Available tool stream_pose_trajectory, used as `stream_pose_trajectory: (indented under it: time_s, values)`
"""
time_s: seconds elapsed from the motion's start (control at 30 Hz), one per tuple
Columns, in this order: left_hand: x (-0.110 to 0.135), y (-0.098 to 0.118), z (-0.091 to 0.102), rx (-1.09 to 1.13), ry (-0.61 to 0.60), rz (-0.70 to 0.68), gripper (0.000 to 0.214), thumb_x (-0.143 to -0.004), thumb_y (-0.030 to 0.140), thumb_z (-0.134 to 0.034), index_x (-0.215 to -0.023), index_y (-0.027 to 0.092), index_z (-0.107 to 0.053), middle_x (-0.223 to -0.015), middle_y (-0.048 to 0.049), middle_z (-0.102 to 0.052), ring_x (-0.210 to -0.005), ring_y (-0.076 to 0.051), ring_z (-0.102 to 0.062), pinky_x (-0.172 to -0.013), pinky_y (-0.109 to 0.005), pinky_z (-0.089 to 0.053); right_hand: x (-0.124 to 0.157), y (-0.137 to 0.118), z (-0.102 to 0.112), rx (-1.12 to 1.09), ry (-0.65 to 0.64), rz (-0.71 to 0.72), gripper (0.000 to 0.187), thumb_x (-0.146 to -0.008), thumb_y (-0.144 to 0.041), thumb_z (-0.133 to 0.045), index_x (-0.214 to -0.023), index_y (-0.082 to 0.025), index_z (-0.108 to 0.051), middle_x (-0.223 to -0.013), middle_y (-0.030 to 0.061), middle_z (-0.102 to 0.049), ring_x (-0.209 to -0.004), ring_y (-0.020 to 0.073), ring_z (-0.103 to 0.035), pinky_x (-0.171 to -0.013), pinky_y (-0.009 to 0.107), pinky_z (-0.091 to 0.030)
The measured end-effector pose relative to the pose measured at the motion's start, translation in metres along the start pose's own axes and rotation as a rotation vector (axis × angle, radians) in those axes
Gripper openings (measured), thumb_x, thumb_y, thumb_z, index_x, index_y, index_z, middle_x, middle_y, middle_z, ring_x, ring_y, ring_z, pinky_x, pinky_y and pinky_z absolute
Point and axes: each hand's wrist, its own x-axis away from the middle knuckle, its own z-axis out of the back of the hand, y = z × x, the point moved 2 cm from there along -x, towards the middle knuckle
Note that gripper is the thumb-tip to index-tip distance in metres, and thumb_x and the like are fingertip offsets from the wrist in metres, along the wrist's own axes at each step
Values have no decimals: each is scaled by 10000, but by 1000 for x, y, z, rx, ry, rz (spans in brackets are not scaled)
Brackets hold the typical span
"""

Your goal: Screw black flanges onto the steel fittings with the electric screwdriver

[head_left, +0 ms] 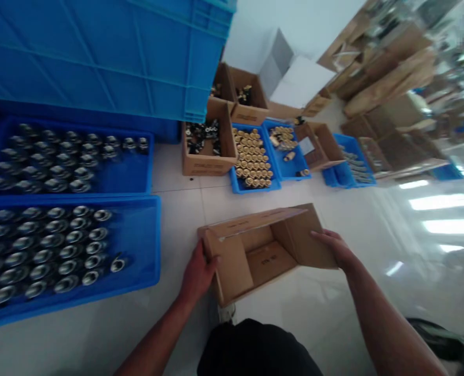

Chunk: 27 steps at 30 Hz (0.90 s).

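Between my two hands is an empty cardboard box (232,269), its opening turned toward me and some printing on an inner face. My left hand (198,269) grips the box's left side, with the thumb over the edge and the other fingers mostly hidden behind it. At the right end, my right hand (336,248) holds the flap or side panel, its thumb lying on the inner face. The far fingers of that hand are out of sight behind the cardboard.
To the left, blue trays (140,243) hold rows of metal fittings. A large blue crate (99,57) rises behind them. Ahead stand an open carton (208,166) of dark parts and a blue tray (255,187) of brass fittings. More cartons (326,143) line the right.
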Motion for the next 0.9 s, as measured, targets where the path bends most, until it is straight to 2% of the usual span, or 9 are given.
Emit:
stream_pose_trajectory:
  time_s: [0.1, 0.2, 0.27, 0.37, 0.43, 0.57, 0.67, 0.8, 0.9]
  values:
    - [1, -5, -1, -202, 132, -149, 512, -819, 420, -619, -1241, 148, -520, -1230, -146, -589, -1140, -296, -565, -999, -429, -429, -3, -8, 3, 157, 287, 74, 454, -718, -419, -654, -1040, -98, -665, -1105, 218, -669, -1114, 377, -571, -960, 551, -438]
    - [16, 8, -2, -344, 121, -344, 241, -895, 406, -521, -951, 187, -603, -977, -74, -637, -945, -239, -610, -876, -367, -473, 15, -20, -27, 457, 518, 445, 333, -860, -281, -519, -1155, -161, -616, -1384, 156, -506, -1346, 307, -357, -1123, 498, -299]
    - [24, 28, -15, -448, -95, -528, 219, -927, 352, -465, -900, 203, -623, -923, -61, -644, -898, -220, -607, -843, -352, -468, 31, -33, -54, 655, 515, 643, 287, -879, -238, -500, -1132, -185, -628, -1402, 114, -488, -1368, 301, -307, -1133, 487, -301]
    - [22, 57, -52, -603, -449, -776, 238, -907, 230, -466, -1050, 209, -655, -1074, -93, -665, -1050, -253, -583, -986, -406, -412, 44, -51, -74, 752, 511, 708, 269, -876, -201, -509, -1111, -183, -637, -1368, 108, -514, -1387, 323, -257, -1166, 539, -223]
    - [10, 72, -79, -679, -552, -834, 287, -840, 194, -560, -1104, 168, -668, -1161, -145, -656, -1172, -304, -538, -1117, -459, -296, 45, -57, -79, 739, 475, 753, 314, -889, -176, -474, -1168, -164, -618, -1424, 119, -471, -1406, 318, -234, -1191, 562, -134]
    - [-2, 96, -108, -751, -607, -825, 106, -761, 264, -681, -775, 175, -738, -859, -162, -712, -1022, -344, -603, -1131, -511, -259, 31, -49, -105, 666, 31, 868, 406, -892, -139, -434, -1266, -170, -587, -1322, 118, -570, -1311, 269, -396, -1135, 478, -313]
    - [11, 106, -89, -749, -598, -820, 287, -854, 380, -571, -655, 219, -701, -704, -121, -679, -846, -301, -615, -1016, -505, -370, 11, -38, -142, 657, -166, 900, 522, -838, -127, -514, -1360, -147, -506, -1367, 125, -544, -1284, 241, -450, -1095, 405, -386]
    - [16, 86, -17, -804, -442, -663, 359, -844, 461, -572, -611, 206, -667, -604, -96, -608, -657, -275, -575, -817, -480, -443, -11, -35, -187, 660, -213, 922, 630, -809, -298, -638, -1382, -102, -465, -1435, 161, -458, -1327, 269, -402, -1144, 393, -319]
    - [4, 60, 34, -815, -314, -471, 255, -744, 359, -667, -544, 209, -616, -538, -39, -541, -524, -225, -514, -709, -404, -458, -17, -38, -202, 660, -189, 892, 703, -810, -463, -632, -1373, -77, -461, -1400, 203, -453, -1296, 323, -402, -1127, 470, -306]
